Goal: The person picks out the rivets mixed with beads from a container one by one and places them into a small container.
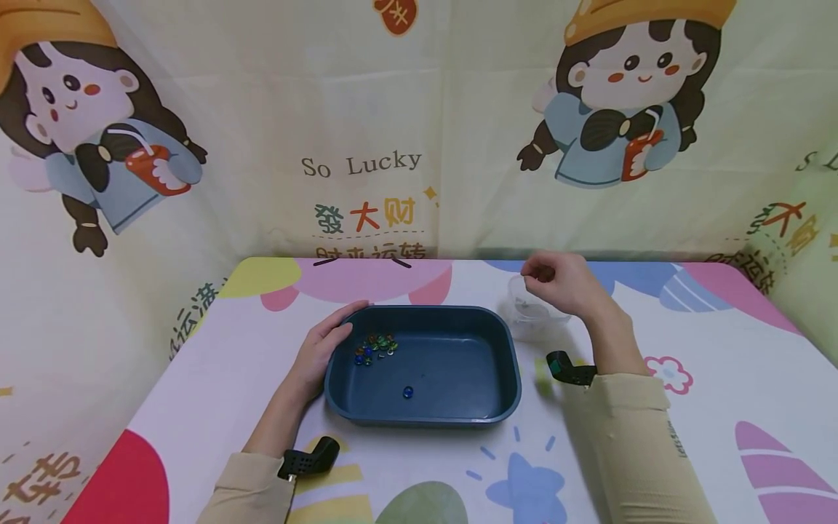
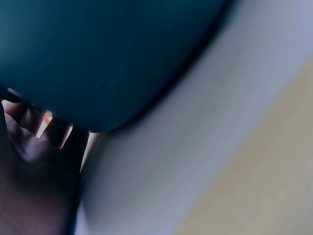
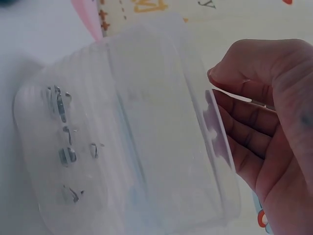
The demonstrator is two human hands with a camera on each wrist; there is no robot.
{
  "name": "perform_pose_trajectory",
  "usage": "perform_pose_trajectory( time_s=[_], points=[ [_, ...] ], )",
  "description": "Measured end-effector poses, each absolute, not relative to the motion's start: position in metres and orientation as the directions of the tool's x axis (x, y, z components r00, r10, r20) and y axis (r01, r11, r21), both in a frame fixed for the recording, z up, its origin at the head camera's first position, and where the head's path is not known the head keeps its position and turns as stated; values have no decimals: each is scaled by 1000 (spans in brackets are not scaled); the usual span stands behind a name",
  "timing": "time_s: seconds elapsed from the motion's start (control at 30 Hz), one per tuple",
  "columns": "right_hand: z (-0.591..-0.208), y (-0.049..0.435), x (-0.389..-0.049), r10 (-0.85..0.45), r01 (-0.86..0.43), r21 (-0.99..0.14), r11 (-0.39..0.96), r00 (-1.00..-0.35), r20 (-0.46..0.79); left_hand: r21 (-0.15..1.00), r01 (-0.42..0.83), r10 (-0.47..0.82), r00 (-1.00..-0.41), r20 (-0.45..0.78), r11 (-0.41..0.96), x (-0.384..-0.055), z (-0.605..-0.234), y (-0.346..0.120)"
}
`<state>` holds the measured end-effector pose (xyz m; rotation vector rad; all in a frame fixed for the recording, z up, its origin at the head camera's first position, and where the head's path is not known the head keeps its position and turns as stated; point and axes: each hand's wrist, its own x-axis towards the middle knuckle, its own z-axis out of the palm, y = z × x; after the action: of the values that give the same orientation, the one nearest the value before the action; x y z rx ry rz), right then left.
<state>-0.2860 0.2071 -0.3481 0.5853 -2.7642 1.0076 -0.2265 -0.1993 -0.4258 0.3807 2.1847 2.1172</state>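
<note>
A dark blue tray stands on the table, with several glass marbles grouped at its left end and a single blue marble nearer the front. My left hand grips the tray's left rim, thumb on top; in the left wrist view its fingers curl by the tray's outer wall. Behind the tray's right corner is a clear plastic container. Small metal pieces lie at its bottom. My right hand hovers at the container's rim, fingers bent, thumb near the index finger; anything between the fingertips is too small to tell.
A patterned cloth covers the table. Right behind its far edge hangs a printed curtain. Black wrist cameras sit on both forearms, close to the tabletop.
</note>
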Motion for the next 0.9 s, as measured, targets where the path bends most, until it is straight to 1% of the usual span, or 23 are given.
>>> perform_pose_trajectory(
  time_s=[0.3, 0.53, 0.73, 0.9],
  points=[
    [-345, 210, -286, -277, -378, -586, 716, -925, 258, 992, 126, 237, -964, 118, 18, -226, -424, -199],
    [-345, 210, -285, -259, -348, -583, 735, -937, 233, 992, 124, 240, -964, 117, 12, -226, -424, -198],
    [-344, 207, -284, -260, -366, -590, 720, -930, 260, 992, 127, 237, -964, 120, 12, -226, -424, -198],
    [-343, 202, -285, -246, -367, -618, 696, -929, 275, 992, 122, 229, -966, 117, 8, -225, -424, -198]
  ],
)
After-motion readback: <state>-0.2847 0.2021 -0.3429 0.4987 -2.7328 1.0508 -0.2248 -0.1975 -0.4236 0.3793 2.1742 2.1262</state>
